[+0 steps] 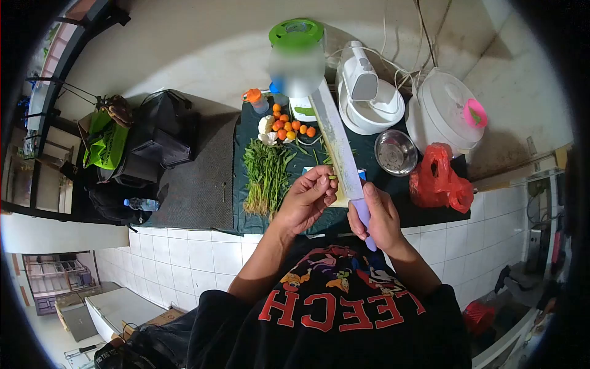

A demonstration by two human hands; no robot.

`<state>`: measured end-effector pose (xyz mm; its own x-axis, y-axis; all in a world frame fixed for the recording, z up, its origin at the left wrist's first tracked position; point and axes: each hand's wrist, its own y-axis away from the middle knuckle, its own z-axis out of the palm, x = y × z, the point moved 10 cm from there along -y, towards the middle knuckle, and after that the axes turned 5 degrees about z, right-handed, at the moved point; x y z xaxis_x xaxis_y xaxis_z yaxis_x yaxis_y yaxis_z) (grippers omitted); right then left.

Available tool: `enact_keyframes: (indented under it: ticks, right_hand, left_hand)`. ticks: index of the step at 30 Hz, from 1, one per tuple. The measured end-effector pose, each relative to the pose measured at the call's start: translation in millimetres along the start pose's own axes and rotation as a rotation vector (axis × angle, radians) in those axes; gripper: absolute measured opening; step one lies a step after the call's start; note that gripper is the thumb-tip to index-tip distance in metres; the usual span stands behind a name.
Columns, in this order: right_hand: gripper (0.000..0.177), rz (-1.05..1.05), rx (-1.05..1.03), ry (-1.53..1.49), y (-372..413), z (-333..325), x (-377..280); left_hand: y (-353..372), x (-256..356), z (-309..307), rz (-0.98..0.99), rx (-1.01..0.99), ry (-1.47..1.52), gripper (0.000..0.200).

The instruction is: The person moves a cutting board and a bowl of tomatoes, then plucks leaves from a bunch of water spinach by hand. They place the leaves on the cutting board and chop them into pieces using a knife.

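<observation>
My right hand (pixel 380 218) is closed around the purple handle of a large knife (pixel 344 147). Its long, wide blade points away from me and has small green bits stuck to it. Just left of the blade, my left hand (pixel 310 200) pinches a small green piece of vegetable (pixel 332 177) between thumb and fingertips. Under the knife a pale cutting board (pixel 340 202) shows in part, mostly hidden by the blade and hands. A bunch of leafy greens with stems and roots (pixel 267 175) lies to the left of my left hand.
Beyond my hands are orange and red tomatoes (pixel 286 126), white pieces (pixel 265 129) and an orange-lidded container (pixel 254 98). To the right stand a white stand mixer (pixel 362 86), metal bowl (pixel 395 152), red plastic bag (pixel 439 181) and lidded white bucket (pixel 445 104). A green-topped object (pixel 297 34) is partly blurred.
</observation>
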<state>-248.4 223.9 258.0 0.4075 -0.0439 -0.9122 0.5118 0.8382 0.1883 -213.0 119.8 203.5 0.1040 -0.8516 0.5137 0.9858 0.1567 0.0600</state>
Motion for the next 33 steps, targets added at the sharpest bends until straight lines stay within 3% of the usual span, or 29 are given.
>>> enact_keyframes:
  ticks: [33]
  right_hand:
    - [0.052, -0.016, -0.010, 0.030, 0.9, -0.2, 7.4]
  left_hand:
    - [-0.6, -3.2, -9.9, 0.050, 0.045, -0.128, 0.020]
